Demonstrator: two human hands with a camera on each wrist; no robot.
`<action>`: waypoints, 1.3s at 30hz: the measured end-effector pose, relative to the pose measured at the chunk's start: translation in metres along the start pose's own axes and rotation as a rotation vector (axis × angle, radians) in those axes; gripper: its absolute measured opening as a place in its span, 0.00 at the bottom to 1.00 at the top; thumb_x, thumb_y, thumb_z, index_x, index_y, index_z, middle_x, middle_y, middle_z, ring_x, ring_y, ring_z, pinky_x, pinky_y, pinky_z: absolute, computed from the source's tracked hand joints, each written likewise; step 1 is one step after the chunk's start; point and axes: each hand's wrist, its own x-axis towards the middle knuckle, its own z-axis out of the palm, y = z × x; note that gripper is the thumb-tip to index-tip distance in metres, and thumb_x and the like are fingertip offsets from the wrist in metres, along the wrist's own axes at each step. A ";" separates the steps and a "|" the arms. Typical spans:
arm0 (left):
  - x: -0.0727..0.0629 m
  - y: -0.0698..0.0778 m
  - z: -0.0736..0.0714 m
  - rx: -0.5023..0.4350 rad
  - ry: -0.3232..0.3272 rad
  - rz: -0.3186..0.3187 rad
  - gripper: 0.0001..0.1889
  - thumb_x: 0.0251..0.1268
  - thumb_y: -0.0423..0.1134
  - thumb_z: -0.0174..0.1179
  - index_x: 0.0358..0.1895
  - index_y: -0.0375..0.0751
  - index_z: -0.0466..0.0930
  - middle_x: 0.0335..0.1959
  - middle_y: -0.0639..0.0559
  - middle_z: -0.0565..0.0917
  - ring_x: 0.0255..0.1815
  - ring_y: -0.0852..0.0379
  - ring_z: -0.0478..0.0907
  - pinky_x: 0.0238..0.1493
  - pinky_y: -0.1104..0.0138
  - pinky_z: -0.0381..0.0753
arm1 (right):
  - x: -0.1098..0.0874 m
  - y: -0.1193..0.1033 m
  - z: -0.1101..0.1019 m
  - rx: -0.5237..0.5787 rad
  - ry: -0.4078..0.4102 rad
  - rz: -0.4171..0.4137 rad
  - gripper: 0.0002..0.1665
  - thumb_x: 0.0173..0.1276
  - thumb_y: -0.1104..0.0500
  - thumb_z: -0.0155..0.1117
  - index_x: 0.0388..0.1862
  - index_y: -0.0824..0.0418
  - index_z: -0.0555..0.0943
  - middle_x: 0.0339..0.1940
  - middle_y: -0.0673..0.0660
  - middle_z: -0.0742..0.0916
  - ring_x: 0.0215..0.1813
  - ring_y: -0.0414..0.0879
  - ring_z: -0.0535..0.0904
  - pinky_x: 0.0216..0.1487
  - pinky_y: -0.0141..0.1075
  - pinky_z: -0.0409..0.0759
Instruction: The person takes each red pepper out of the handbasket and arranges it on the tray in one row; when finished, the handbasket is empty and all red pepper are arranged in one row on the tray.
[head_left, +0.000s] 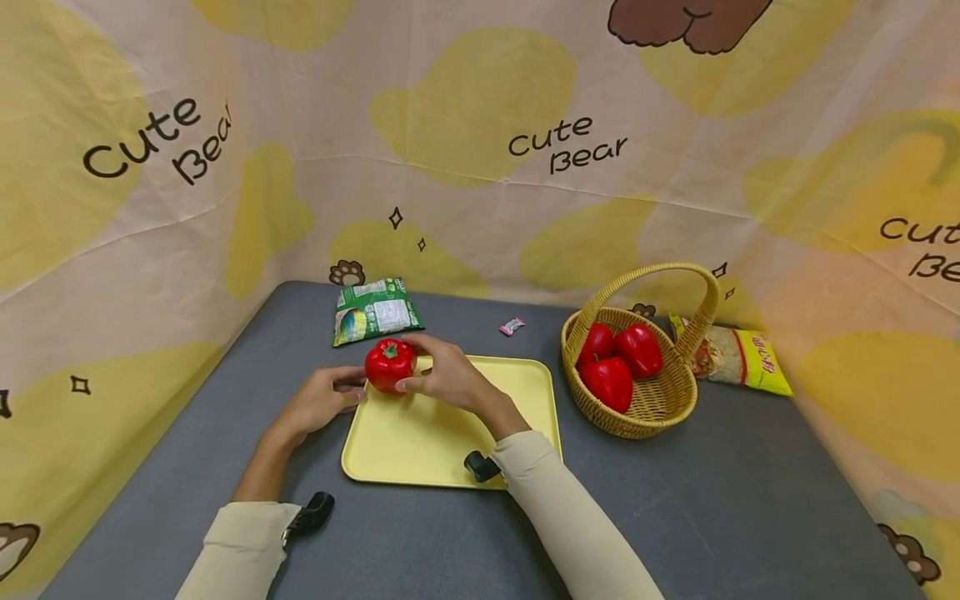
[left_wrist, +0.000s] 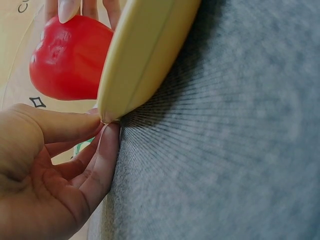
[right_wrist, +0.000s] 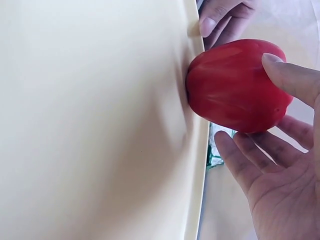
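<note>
A red bell pepper (head_left: 389, 365) with a green stem stands at the far left corner of a yellow tray (head_left: 450, 450). My right hand (head_left: 448, 377) holds it from the right, thumb on the near side and fingers on the far side. In the right wrist view the pepper (right_wrist: 237, 86) is between thumb and fingers, its base close over the tray. My left hand (head_left: 321, 400) is at the tray's left rim. The left wrist view shows its thumb and fingertips pinching the rim (left_wrist: 111, 107), just below the pepper (left_wrist: 70, 60).
Right of the tray, a wicker basket (head_left: 573, 390) with a tall handle contains three red bell peppers (head_left: 609, 383). Behind it lies a yellow-and-clear food packet (head_left: 750, 360). A green packet (head_left: 377, 311) lies behind the tray, and a small pink wrapped candy (head_left: 512, 326) lies near the back edge.
</note>
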 end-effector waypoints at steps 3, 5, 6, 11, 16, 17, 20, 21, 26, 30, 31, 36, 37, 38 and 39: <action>0.000 0.001 0.000 0.010 -0.002 -0.002 0.25 0.77 0.31 0.60 0.73 0.25 0.72 0.68 0.28 0.79 0.62 0.38 0.83 0.58 0.55 0.88 | -0.001 -0.001 -0.001 -0.002 0.000 0.006 0.42 0.67 0.52 0.78 0.78 0.52 0.73 0.71 0.52 0.82 0.72 0.50 0.77 0.68 0.45 0.82; 0.001 0.001 0.000 0.013 -0.002 -0.002 0.25 0.78 0.31 0.60 0.73 0.25 0.72 0.68 0.28 0.79 0.62 0.38 0.83 0.58 0.55 0.88 | -0.001 -0.001 -0.002 -0.003 -0.002 0.007 0.41 0.67 0.53 0.77 0.78 0.52 0.73 0.71 0.53 0.82 0.72 0.51 0.77 0.68 0.46 0.82; 0.001 0.001 0.000 0.014 -0.003 -0.002 0.25 0.78 0.31 0.60 0.73 0.25 0.72 0.68 0.28 0.79 0.62 0.38 0.83 0.58 0.55 0.88 | -0.001 -0.001 -0.002 -0.004 -0.003 0.006 0.41 0.68 0.53 0.77 0.78 0.52 0.73 0.71 0.53 0.82 0.72 0.51 0.77 0.68 0.46 0.81; 0.001 0.002 0.001 0.012 -0.004 -0.003 0.25 0.77 0.31 0.60 0.73 0.25 0.72 0.68 0.28 0.79 0.62 0.38 0.83 0.57 0.55 0.88 | -0.003 -0.002 -0.005 -0.020 -0.006 0.009 0.44 0.67 0.51 0.77 0.80 0.52 0.72 0.73 0.54 0.82 0.73 0.52 0.77 0.70 0.47 0.81; 0.001 0.002 0.001 0.016 -0.003 -0.002 0.25 0.77 0.31 0.60 0.73 0.24 0.72 0.69 0.27 0.78 0.62 0.37 0.83 0.57 0.54 0.89 | -0.006 -0.002 -0.009 -0.028 -0.005 0.012 0.47 0.66 0.47 0.77 0.82 0.54 0.69 0.76 0.54 0.79 0.76 0.54 0.74 0.72 0.50 0.79; 0.001 0.002 0.001 0.023 0.000 -0.002 0.26 0.77 0.31 0.61 0.73 0.24 0.72 0.68 0.27 0.78 0.62 0.37 0.83 0.57 0.54 0.88 | -0.007 -0.002 -0.011 -0.029 -0.005 0.012 0.48 0.67 0.46 0.76 0.82 0.55 0.69 0.77 0.54 0.78 0.77 0.54 0.74 0.72 0.50 0.79; 0.001 0.001 0.001 0.034 0.004 -0.001 0.26 0.77 0.31 0.61 0.73 0.24 0.72 0.68 0.27 0.79 0.62 0.37 0.83 0.58 0.53 0.88 | -0.012 -0.003 -0.015 -0.047 0.006 -0.002 0.47 0.67 0.45 0.76 0.82 0.56 0.69 0.77 0.54 0.78 0.77 0.53 0.74 0.71 0.49 0.80; 0.001 0.001 0.001 0.036 0.005 -0.001 0.26 0.77 0.31 0.61 0.73 0.24 0.72 0.68 0.27 0.79 0.62 0.37 0.83 0.58 0.53 0.88 | -0.014 -0.003 -0.017 -0.054 0.011 -0.010 0.47 0.68 0.44 0.75 0.81 0.56 0.70 0.77 0.54 0.78 0.76 0.53 0.74 0.71 0.49 0.80; 0.000 0.000 0.001 0.025 0.004 -0.004 0.26 0.77 0.31 0.61 0.73 0.24 0.71 0.68 0.27 0.78 0.62 0.37 0.83 0.58 0.54 0.88 | -0.025 -0.006 -0.028 -0.066 0.031 -0.070 0.43 0.68 0.47 0.77 0.78 0.58 0.73 0.74 0.57 0.79 0.75 0.56 0.76 0.68 0.48 0.82; 0.000 0.000 0.001 0.006 0.001 -0.009 0.26 0.78 0.31 0.59 0.74 0.23 0.71 0.68 0.27 0.78 0.61 0.37 0.83 0.57 0.56 0.89 | -0.037 -0.008 -0.040 -0.076 0.049 -0.119 0.41 0.68 0.51 0.78 0.77 0.59 0.75 0.72 0.58 0.80 0.72 0.56 0.78 0.67 0.47 0.83; 0.000 0.000 0.001 0.004 0.000 -0.008 0.26 0.78 0.30 0.59 0.74 0.23 0.71 0.68 0.26 0.78 0.61 0.37 0.83 0.57 0.56 0.89 | -0.040 -0.008 -0.043 -0.083 0.057 -0.131 0.40 0.68 0.51 0.78 0.76 0.59 0.76 0.72 0.57 0.81 0.71 0.56 0.79 0.67 0.46 0.83; 0.000 -0.001 0.001 0.008 -0.007 -0.003 0.26 0.78 0.31 0.59 0.74 0.23 0.69 0.68 0.26 0.78 0.62 0.36 0.82 0.57 0.55 0.89 | -0.060 -0.010 -0.063 -0.117 0.098 -0.194 0.38 0.67 0.53 0.80 0.74 0.59 0.78 0.68 0.55 0.83 0.67 0.50 0.82 0.65 0.43 0.84; 0.000 -0.001 0.001 0.008 -0.007 -0.003 0.27 0.78 0.31 0.59 0.74 0.23 0.69 0.68 0.26 0.78 0.62 0.36 0.82 0.57 0.55 0.89 | -0.064 -0.010 -0.067 -0.125 0.105 -0.207 0.38 0.66 0.53 0.80 0.73 0.59 0.79 0.68 0.55 0.84 0.67 0.50 0.82 0.65 0.43 0.84; 0.000 -0.001 0.001 0.011 -0.007 -0.003 0.27 0.78 0.31 0.59 0.74 0.23 0.69 0.68 0.26 0.77 0.62 0.36 0.82 0.57 0.55 0.89 | -0.068 -0.010 -0.071 -0.133 0.112 -0.219 0.37 0.66 0.54 0.81 0.73 0.59 0.79 0.67 0.55 0.84 0.66 0.49 0.82 0.65 0.43 0.84; 0.000 -0.001 0.001 0.011 -0.007 -0.005 0.27 0.78 0.31 0.59 0.74 0.23 0.69 0.68 0.26 0.77 0.62 0.36 0.82 0.57 0.55 0.89 | -0.073 -0.009 -0.075 -0.142 0.118 -0.232 0.37 0.66 0.54 0.81 0.72 0.59 0.80 0.67 0.56 0.84 0.66 0.49 0.83 0.64 0.43 0.85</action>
